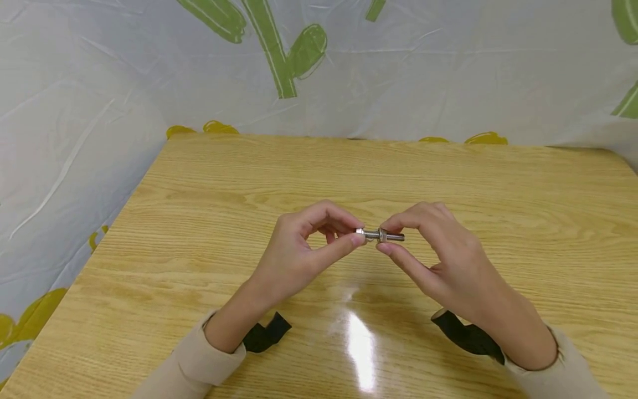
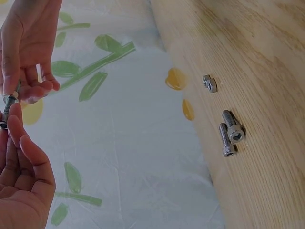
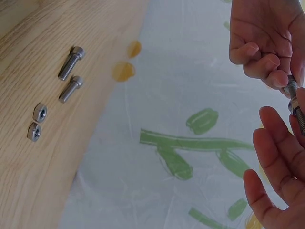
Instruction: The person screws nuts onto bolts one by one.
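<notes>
Wood-grain tabletop (image 1: 309,166), glossy, light glare at near side. Whitish plastic sheeting (image 1: 399,83) behind and along left, printed with green stems, leaves, yellow shapes. Socket-head bolt (image 1: 371,235) held roughly level above tabletop: left hand (image 1: 299,249) pinches its head, right hand (image 1: 443,255) pinches hex nut (image 1: 382,235) partway along shank. Wrist views: two more bolts (image 3: 71,63), two loose nuts (image 3: 40,113) lying on tabletop.
</notes>
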A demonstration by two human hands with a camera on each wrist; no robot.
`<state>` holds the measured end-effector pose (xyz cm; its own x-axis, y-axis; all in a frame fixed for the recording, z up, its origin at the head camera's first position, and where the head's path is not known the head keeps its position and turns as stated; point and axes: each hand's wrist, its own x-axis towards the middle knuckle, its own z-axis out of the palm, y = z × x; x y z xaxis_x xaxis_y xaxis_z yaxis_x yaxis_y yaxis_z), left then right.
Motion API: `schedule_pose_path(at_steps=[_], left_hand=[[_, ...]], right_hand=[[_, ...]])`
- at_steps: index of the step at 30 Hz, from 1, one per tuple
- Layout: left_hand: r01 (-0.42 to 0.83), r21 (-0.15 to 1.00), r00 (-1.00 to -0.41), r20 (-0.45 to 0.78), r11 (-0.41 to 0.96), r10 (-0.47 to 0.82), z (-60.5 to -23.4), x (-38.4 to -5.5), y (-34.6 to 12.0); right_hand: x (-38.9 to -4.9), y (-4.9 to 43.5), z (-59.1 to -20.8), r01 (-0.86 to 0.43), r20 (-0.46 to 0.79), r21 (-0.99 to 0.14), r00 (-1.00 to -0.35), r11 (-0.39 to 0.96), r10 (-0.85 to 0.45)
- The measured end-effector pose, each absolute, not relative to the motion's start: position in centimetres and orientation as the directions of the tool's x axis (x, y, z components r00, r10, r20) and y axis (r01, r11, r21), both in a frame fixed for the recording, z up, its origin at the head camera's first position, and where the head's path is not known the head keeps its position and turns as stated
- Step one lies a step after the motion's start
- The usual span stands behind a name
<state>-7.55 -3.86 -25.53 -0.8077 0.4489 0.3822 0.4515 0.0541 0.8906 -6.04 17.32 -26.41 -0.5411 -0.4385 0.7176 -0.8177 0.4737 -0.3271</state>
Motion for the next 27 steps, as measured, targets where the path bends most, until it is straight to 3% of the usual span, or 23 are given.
schedule_pose_path(at_steps=[10,17,24,27], left_hand=[[0.456,0.889,-0.806,0.391,0.047,0.444,-25.6,-7.5,-3.7],[0.466,0.883,-0.8,0.394,0.053,0.452,-25.6,-7.3,-3.5],[0.481,0.874,-0.796,0.402,0.07,0.452,-25.7,-7.4,-3.5],[0.483,0.872,-0.798,0.405,0.072,0.446,-25.6,-7.4,-3.6]], right_hand=[[-6.5,18.1,-28.4,-0.775,0.662,-0.356,-0.604,0.522,-0.445],[-5.7,17.1,-26.1,-0.752,0.604,-0.385,-0.644,0.536,-0.469],[-5.6,17.9,-26.7,-0.681,0.533,-0.433,-0.722,0.591,-0.441],[-6.0,18.3,-27.4,-0.712,0.58,-0.42,-0.687,0.563,-0.437]])
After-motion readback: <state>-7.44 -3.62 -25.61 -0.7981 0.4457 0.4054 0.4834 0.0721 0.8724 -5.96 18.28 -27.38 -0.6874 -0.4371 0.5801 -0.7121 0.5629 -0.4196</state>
